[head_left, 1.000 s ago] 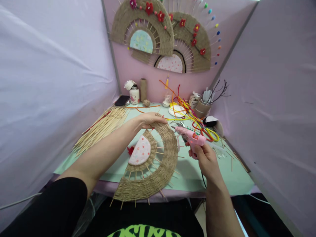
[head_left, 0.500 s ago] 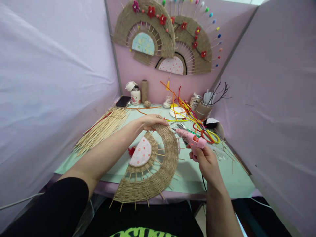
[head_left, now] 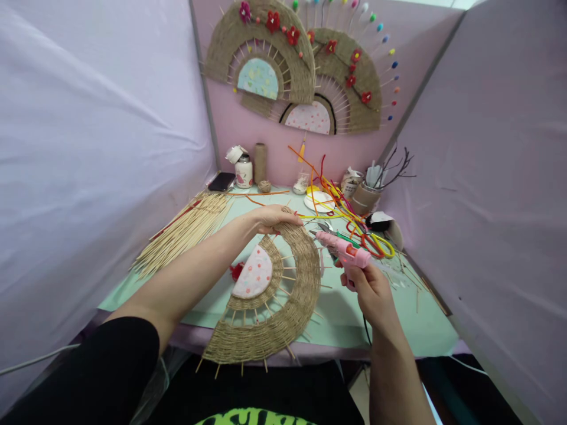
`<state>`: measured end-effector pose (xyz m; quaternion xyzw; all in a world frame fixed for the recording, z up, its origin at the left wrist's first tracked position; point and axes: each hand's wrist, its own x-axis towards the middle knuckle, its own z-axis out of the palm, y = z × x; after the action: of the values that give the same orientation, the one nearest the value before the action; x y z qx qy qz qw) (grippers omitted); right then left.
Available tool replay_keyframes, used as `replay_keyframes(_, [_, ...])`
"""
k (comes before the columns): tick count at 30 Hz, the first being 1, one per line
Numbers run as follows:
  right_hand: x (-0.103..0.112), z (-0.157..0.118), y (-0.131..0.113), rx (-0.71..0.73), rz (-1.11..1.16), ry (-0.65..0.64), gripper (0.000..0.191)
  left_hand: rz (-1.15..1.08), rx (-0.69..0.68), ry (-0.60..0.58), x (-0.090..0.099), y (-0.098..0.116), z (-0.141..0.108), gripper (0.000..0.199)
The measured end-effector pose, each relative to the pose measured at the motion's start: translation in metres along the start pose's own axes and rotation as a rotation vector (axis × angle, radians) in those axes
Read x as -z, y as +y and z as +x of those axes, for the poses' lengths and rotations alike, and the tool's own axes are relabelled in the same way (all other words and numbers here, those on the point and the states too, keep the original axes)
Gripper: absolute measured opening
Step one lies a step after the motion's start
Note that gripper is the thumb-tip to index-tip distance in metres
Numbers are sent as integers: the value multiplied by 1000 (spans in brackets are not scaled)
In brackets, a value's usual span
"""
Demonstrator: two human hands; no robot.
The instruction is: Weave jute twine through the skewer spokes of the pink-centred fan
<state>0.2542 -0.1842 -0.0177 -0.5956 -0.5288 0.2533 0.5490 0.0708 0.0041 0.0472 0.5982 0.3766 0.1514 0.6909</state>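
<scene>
Your left hand (head_left: 273, 218) grips the upper end of the woven fan (head_left: 305, 283), lower centre of the frame; your right hand (head_left: 371, 289) grasps the glue gun (head_left: 348, 252) just right of it, nozzle (head_left: 319, 236) angled up-left, apart from the fan.

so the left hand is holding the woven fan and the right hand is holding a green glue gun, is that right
Not quite: the head view shows the glue gun is pink, not green. The left hand does hold the woven fan, and the right hand the gun.
</scene>
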Motion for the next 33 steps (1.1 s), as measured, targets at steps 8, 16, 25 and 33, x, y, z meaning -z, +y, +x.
replay_keyframes(8, [0, 0, 3, 19, -40, 4, 32, -11, -7, -19, 1, -1, 0, 24])
replay_keyframes(16, [22, -2, 6, 131, -303, 190, 34, -31, -2, 1, 1, 0, -3, 20])
replay_keyframes(25, [103, -7, 80, -14, -1027, 229, 43, -66, 1, 2, 2, 0, -3, 24])
replay_keyframes(33, [67, 1, 28, 128, -1098, 358, 32, -62, 7, -25, 0, 4, -3, 21])
